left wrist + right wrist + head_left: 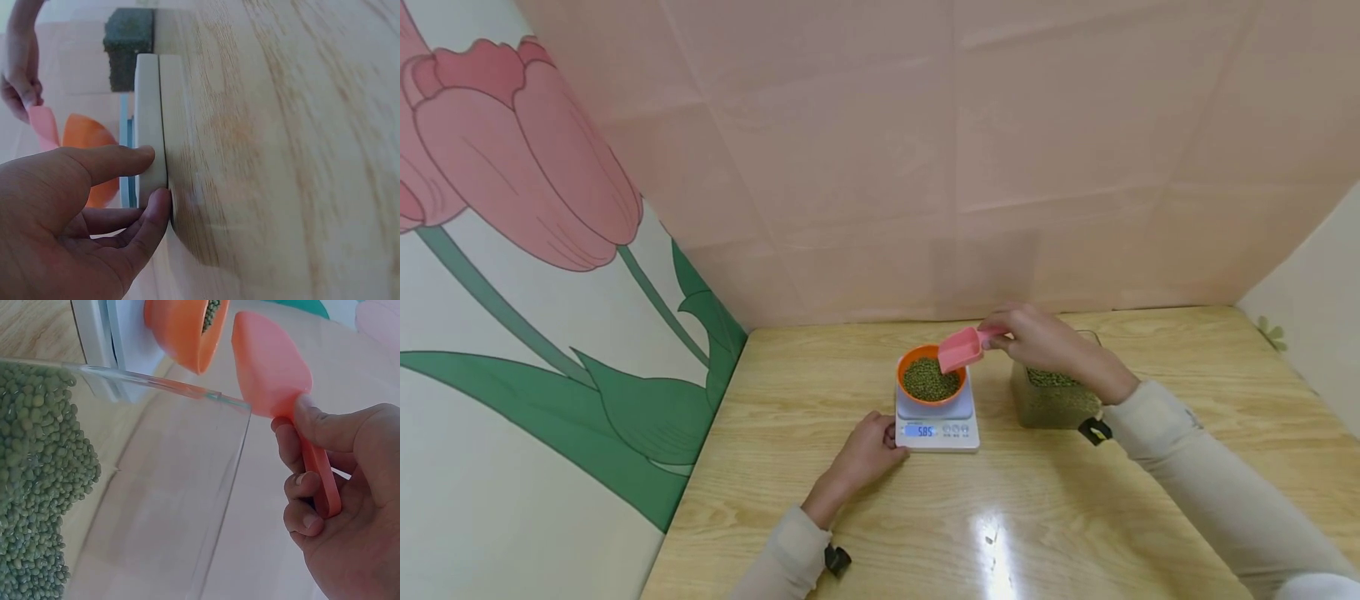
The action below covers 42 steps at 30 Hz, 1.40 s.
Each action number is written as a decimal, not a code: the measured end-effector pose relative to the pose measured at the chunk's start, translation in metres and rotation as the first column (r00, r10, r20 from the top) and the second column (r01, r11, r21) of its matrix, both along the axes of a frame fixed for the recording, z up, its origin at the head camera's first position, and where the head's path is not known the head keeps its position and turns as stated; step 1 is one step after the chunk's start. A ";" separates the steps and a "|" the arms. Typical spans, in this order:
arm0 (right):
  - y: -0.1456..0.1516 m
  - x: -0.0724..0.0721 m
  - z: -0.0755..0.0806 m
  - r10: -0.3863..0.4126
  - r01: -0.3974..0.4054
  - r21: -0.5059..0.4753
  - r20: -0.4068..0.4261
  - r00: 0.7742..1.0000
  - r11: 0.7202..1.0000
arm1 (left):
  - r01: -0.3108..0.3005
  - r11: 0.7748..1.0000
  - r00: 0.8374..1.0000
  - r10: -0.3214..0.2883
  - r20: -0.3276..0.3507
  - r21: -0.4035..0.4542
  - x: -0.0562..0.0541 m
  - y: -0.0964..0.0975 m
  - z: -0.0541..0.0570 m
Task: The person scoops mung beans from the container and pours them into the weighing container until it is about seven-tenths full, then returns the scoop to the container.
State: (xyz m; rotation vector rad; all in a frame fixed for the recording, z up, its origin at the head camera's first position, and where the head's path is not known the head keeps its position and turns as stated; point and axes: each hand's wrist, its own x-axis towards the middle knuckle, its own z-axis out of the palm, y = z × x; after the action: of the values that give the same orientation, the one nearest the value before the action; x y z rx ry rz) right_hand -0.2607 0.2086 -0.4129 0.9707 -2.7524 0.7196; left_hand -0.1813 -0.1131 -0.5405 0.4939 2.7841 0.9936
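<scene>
A white kitchen scale (937, 445) stands on the table, its lit display appearing to read 585. On its platform sits an orange bowl (178, 334) holding small green beans (929, 379), which look like mung beans. My left hand (867, 450) grips the scale's front left corner, thumb and fingers against its edge (149, 125). Up over the bowl's right rim, my right hand (1037, 337) holds a pink scoop (961, 350) by its handle, thumb pressed near the base of the scoop (269, 365). The scoop's inside is turned away in the right wrist view.
Right of the scale, a clear square container (1052, 410) holds more green beans (37, 469), partly under my right forearm. The wooden table (820, 367) meets a pink-covered wall (865, 208) behind and a tulip-painted wall (550, 333) on the left.
</scene>
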 end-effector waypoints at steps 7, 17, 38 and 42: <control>0.003 0.000 0.001 -0.017 0.018 -0.009 0.007 1.000 1.000 | -0.006 1.000 1.000 0.006 0.001 -0.012 0.000 0.000 0.001; 0.013 0.001 0.005 -0.029 0.028 -0.021 -0.042 0.999 0.999 | -0.005 1.000 1.000 0.005 0.001 0.002 0.001 0.001 0.001; 0.047 0.017 0.017 -0.112 0.112 -0.054 -0.009 0.994 0.992 | -0.006 1.000 1.000 0.006 -0.008 -0.001 0.000 0.001 0.001; 0.057 0.018 0.018 -0.120 0.120 -0.066 0.010 0.993 0.991 | -0.005 1.000 1.000 0.005 -0.009 -0.007 0.000 0.001 0.000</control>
State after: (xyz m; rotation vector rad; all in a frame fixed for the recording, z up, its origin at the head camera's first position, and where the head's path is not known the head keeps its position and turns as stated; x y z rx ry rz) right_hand -0.2422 0.2658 -0.3945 0.7838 -2.7446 0.7889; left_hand -0.1813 -0.1119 -0.5408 0.4916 2.7977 0.9850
